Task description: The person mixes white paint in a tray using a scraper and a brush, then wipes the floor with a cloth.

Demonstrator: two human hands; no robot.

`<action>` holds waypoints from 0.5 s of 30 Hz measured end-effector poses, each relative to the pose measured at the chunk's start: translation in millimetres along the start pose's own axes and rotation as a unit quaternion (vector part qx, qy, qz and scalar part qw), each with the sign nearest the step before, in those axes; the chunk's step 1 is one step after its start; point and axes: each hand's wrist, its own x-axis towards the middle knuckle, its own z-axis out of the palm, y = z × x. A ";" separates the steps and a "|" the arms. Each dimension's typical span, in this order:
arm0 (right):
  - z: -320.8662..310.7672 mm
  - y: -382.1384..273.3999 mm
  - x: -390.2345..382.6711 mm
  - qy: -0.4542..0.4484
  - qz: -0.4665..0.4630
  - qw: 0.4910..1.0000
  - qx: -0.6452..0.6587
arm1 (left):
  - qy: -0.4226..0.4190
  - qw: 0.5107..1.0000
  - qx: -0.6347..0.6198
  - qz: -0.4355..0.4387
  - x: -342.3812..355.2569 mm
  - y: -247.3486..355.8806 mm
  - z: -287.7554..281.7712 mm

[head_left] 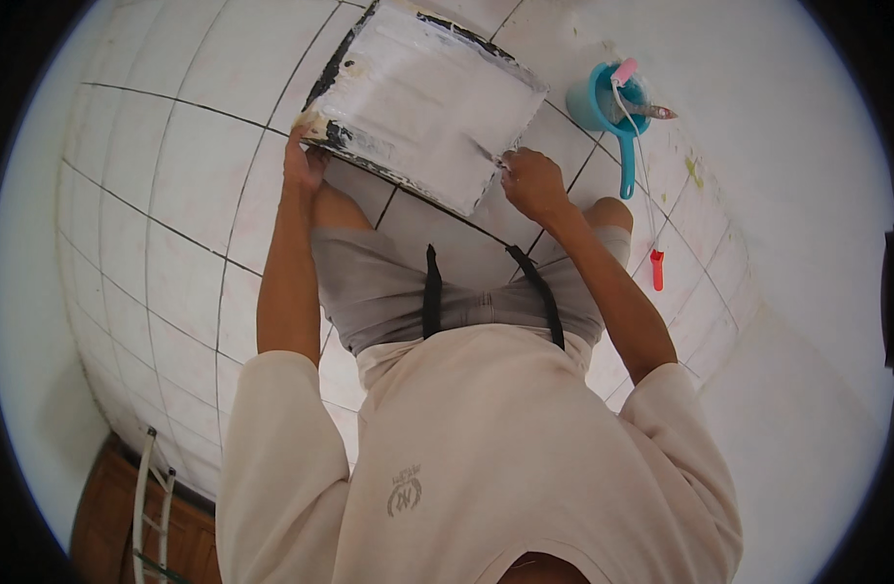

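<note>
A black paint tray (422, 97), thickly coated with white paint, lies tilted on the tiled floor in front of my knees. My left hand (306, 164) grips its near left corner, with the fingers partly hidden beneath the edge. At the tray's right side, my right hand (536, 183) is closed round a small scraper-like tool (483, 151). Its thin dark tip reaches over the white paint; the handle is hidden in my fist. Dark patches of the tray show through along the rim.
To the right stands a turquoise dipper (627, 156) with a paintbrush (651, 111) in it. A pink paint roller (624, 71) rests across its top, its long wire ending in a red handle (657, 271). White walls border the floor; a ladder (145, 496) stands at lower left by a wooden door (104, 496).
</note>
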 end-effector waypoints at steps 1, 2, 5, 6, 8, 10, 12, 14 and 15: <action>-0.9 0.2 -0.8 -0.005 0.004 1.000 0.000 | 0.005 1.000 0.005 -0.001 1.1 0.1 0.6; -2.6 1.6 -0.3 -0.022 -0.008 1.000 0.017 | 0.010 1.000 0.010 -0.002 1.9 -0.5 1.0; -10.8 9.6 7.8 -0.004 0.000 1.000 0.020 | 0.000 1.000 0.018 0.012 4.6 -2.0 4.1; -11.3 13.2 11.4 0.033 0.017 0.999 0.006 | -0.004 1.000 0.017 0.020 6.8 -2.8 3.2; -8.3 15.0 12.4 0.003 0.053 0.999 -0.004 | 0.003 1.000 0.022 0.014 8.7 -3.5 -1.0; -5.2 10.3 6.1 0.001 0.015 1.000 0.001 | 0.008 1.000 0.025 0.008 9.9 -5.2 -1.9; -14.0 9.7 6.7 -0.017 0.017 0.999 0.030 | -0.009 0.999 0.030 0.021 9.8 -4.9 -4.6; -15.4 11.1 8.4 -0.033 0.016 0.998 0.060 | -0.010 0.999 0.033 0.020 9.1 -4.4 -8.0; -13.8 15.3 10.3 0.005 0.032 0.999 0.034 | -0.016 0.999 0.036 0.018 8.9 -3.1 -4.0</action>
